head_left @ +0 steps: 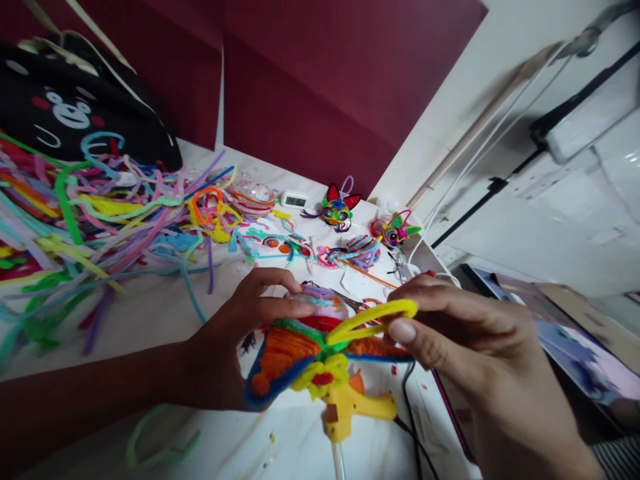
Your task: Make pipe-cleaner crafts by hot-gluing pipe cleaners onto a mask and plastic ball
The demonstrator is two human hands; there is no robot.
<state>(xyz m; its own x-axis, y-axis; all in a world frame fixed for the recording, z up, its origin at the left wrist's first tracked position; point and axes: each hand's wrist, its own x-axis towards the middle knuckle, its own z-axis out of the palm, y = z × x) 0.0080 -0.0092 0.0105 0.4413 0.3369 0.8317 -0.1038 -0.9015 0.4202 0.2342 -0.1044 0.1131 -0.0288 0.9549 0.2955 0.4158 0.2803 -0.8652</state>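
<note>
My left hand point(250, 313) is closed round a colourful pipe-cleaner craft point(287, 353), thumb and fingers at its upper left. The craft has orange ear-like parts edged in blue, a green middle and a yellow flower point(323, 377) with a red centre. Between my right thumb and forefinger is a yellow pipe-cleaner loop point(370, 319). Its free end meets the green middle of the craft; I cannot tell whether it is attached. My right hand point(465, 353) hides part of the right ear. Just below the craft lies a yellow glue gun point(345, 410) with a clear glue stick point(339, 460).
Loose pipe cleaners point(125, 220) are heaped on the left, before a black bag point(75, 107). Behind the craft stand a small digital display point(294, 199) and two decorated pieces with ears, one red-eared point(337, 210). A black cable point(413, 427) runs at right. A pale green strip point(160, 457) lies front left.
</note>
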